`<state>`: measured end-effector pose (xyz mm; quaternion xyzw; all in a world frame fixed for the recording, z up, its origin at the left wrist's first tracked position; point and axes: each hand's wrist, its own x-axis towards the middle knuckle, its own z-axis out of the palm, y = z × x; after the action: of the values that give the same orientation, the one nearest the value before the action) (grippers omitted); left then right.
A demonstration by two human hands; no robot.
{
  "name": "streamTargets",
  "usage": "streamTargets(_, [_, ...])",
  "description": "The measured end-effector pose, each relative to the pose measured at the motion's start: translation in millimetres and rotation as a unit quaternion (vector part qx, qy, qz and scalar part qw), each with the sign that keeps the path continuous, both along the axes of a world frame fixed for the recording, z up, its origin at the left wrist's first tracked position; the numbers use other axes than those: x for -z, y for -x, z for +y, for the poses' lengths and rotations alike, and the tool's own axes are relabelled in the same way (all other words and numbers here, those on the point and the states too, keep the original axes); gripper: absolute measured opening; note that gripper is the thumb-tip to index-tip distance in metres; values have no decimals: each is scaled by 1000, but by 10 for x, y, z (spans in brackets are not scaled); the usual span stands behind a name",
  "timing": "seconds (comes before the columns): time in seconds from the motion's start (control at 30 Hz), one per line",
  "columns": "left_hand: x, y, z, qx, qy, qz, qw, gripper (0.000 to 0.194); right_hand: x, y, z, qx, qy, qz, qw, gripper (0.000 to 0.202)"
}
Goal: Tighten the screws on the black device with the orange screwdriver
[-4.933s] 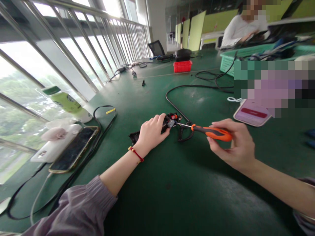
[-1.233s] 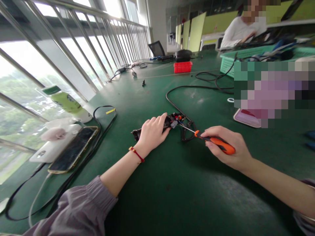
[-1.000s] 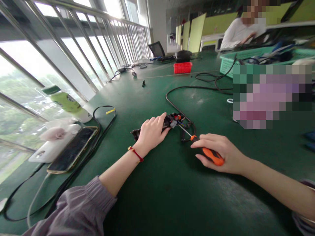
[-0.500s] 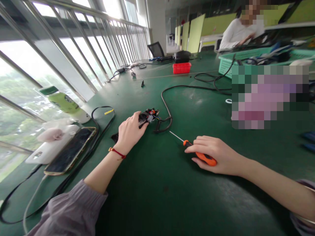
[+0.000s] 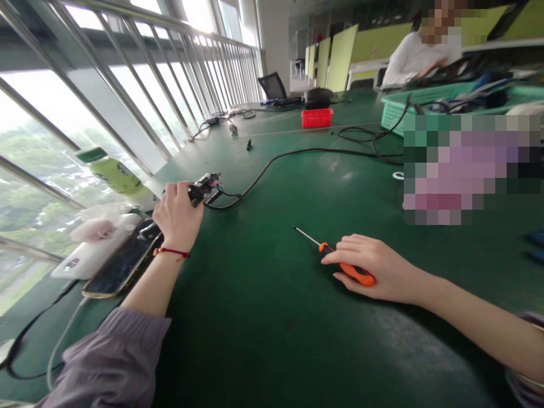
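Broadly, the green table (image 5: 255,328) carries it all, and the screwdriver (image 5: 356,274) is the landmark on it. Beyond the screwdriver, to the right, sits a teal basket (image 5: 393,116) heaped with cables. A long black cable (image 5: 314,151) curves across beyond the screwdriver to the device. Well left of the screwdriver stands a tilted green bottle (image 5: 117,177). The left hand (image 5: 178,214), also left of it, has thumb and fingers closed around the black device (image 5: 208,185), whose wired end shows past them. The right hand (image 5: 378,266) lies over the screwdriver's handle, fingers loosely draped; I cannot tell whether they clasp it. A dark phone (image 5: 121,265) rests far left of the screwdriver, a red box (image 5: 317,118) well beyond it.
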<state>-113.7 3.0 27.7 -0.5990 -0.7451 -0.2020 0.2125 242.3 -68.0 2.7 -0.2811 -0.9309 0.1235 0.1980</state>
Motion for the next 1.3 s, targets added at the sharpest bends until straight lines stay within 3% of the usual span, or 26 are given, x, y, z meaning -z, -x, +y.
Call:
streamTargets(0.17, [65, -12, 39, 27, 34, 37, 998, 34, 4, 2, 0, 0, 5, -2, 1000, 21])
streamTargets(0.37, [87, -21, 52, 14, 40, 51, 998, 35, 5, 2, -3, 0, 6, -2, 1000, 21])
streamTargets(0.57, [67, -8, 25, 0, -9, 67, 998, 34, -1, 2, -4, 5, -6, 14, 1000, 21])
streamTargets(0.7, [17, -110, -20, 26, -34, 61, 997, 33, 8, 1, -10, 46, -19, 57, 997, 23])
streamTargets(0.8, [26, -280, -46, 86, -37, 49, 994, 34, 12, 1, -12, 93, -31, 98, 990, 26])
streamTargets(0.9, [79, -545, -78, 197, -26, 57, 978, 30, 0, -1, -19, 136, -47, 129, 981, 29])
streamTargets(1.07, [160, -1129, -122, 406, 7, 107, 907, 26, -35, 2, -32, 182, -94, 154, 966, 33])
streamTargets(1.2, [215, -1476, -58, 449, 27, 109, 886, 35, -8, 1, -4, 180, -92, 147, 968, 33])
streamTargets(1.3, [255, -1528, 33, 426, 37, 90, 900, 50, 44, -11, 43, 186, -52, 128, 973, 34])
